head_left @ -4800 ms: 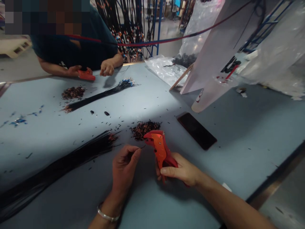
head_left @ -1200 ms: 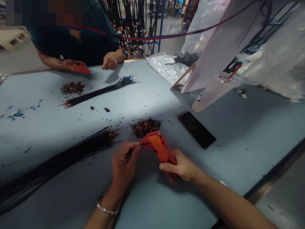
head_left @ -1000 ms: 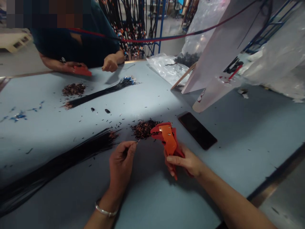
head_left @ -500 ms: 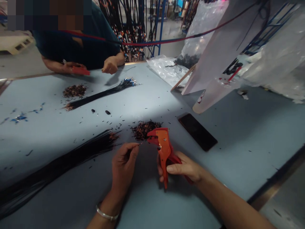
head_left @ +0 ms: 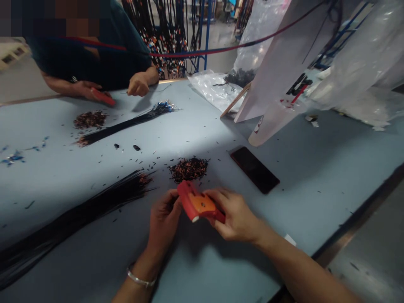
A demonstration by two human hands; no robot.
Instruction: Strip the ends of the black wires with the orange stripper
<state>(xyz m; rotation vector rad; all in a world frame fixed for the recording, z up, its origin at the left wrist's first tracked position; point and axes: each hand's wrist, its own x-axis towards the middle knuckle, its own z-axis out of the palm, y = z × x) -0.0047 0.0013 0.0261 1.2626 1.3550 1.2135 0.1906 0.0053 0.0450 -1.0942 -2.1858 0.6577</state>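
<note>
My right hand (head_left: 235, 216) is closed round the handles of a red and orange wire stripper (head_left: 202, 204), now tilted with its head toward my left hand. My left hand (head_left: 166, 214), a bangle at its wrist, is pinched at the stripper's head. The thin wire in its fingers is mostly hidden there. Just beyond the stripper lies a pile of short dark and copper-coloured scraps (head_left: 189, 169). A long bundle of black wires (head_left: 94, 210) with copper-coloured ends stretches along the table to the left of my left hand.
Opposite, a co-worker's hand (head_left: 139, 84) is closed and the other holds a red tool (head_left: 103, 97). Before them lie another wire bundle (head_left: 126, 125) and scrap pile (head_left: 90, 119). A phone (head_left: 255, 169), a cup (head_left: 273, 118) and plastic bags (head_left: 217, 90) are on the right.
My right hand has turned the wire stripper on its side and brought its head left, against my left fingers. The wire tip that showed before is now covered. The view has shifted slightly.
</note>
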